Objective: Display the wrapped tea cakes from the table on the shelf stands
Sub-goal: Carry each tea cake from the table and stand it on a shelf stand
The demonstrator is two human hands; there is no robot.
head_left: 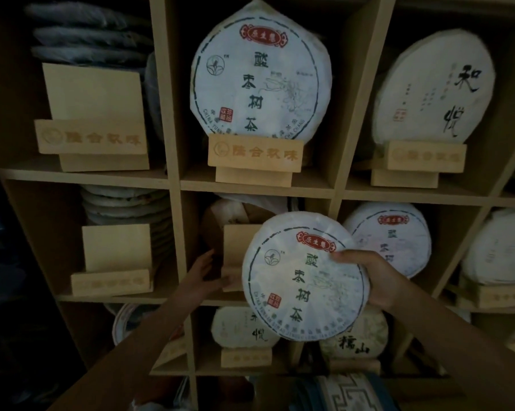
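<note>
My right hand [372, 277] grips a round white wrapped tea cake [297, 280] by its right edge, thumb on the printed front. The cake hangs upright in front of the middle cubby of the middle shelf row. Behind it stands a bare wooden stand [235, 250], partly hidden by the cake. My left hand [204, 272] reaches into that cubby with fingers extended, touching the stand's left side. An identical tea cake [259, 69] sits on a stand [254, 152] in the cubby above.
The wooden shelf [173, 185] is divided into cubbies. Bare stands [93, 137] [114, 280] fill the left cubbies, with stacked cakes [125, 206] behind. Displayed cakes [431, 87] [395, 235] occupy the right cubbies, and more sit in the bottom row [244, 327].
</note>
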